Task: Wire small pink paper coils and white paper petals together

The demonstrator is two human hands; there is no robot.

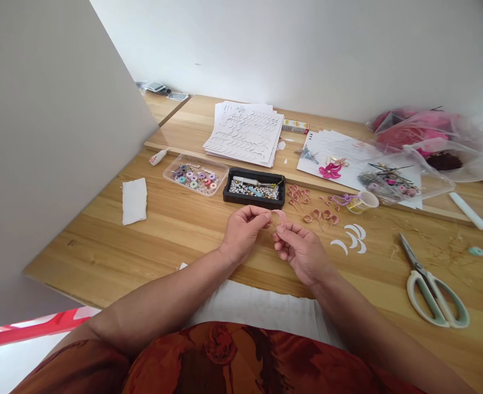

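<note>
Between my two hands, over the front of the table, is a small curved pink petal [280, 216] with thin gold wire by it. My left hand [246, 227] pinches one end of it between thumb and fingertips. The other end is in the pinch of my right hand [299, 247], whose other fingers are curled in. To the right of my hands lie several pink wire-edged curls [326, 215] and several white crescent cut-outs [354, 236]. Just beyond my fingers sits a black tray [254, 203] of silver beads with a white tube in it.
A clear box of coloured thread spools [196, 174] and a small glue bottle [158, 157] stand left. Cut paper sheets [245, 134] lie behind. Scissors [434, 290], loose gold wire, a ribbon roll [363, 202] and a clear tray [425, 175] are right. A folded white cloth [134, 201] lies left.
</note>
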